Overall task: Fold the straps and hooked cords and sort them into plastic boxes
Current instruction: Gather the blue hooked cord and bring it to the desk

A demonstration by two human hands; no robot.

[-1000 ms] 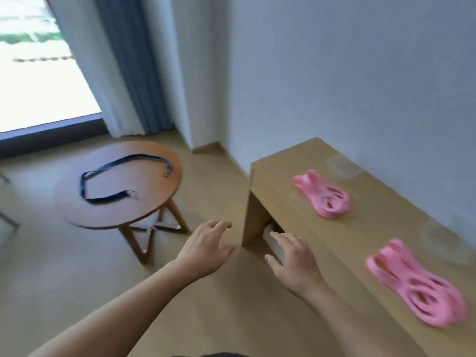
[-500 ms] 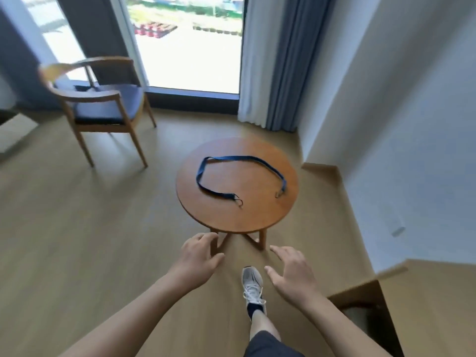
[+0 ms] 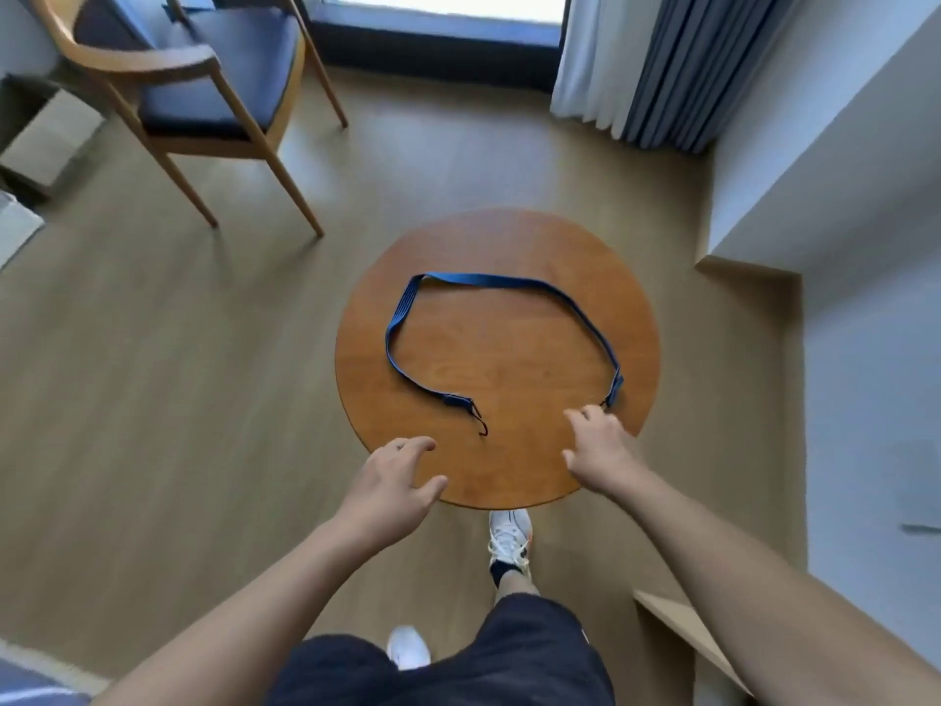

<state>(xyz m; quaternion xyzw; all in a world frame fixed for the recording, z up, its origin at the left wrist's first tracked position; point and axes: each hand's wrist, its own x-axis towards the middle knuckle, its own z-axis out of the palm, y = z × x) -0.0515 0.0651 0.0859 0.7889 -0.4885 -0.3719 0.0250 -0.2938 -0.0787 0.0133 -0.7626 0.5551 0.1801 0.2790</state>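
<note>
A single cord [image 3: 489,280] lies on the round wooden table [image 3: 509,466]. It is blue, flat and ribbed along its length, with a small dark hook at each end. It is unfolded, spread flat in an open horseshoe. The curve of the horseshoe arches over the far half of the tabletop and both ends point back toward the near edge. The two ends are well apart and do not cross. The left-end hook [image 3: 480,426] rests near the table's middle, its tip curling toward the near rim. The right-end hook [image 3: 609,401] lies close to the right rim, too small and blurred to make out its shape.
</note>
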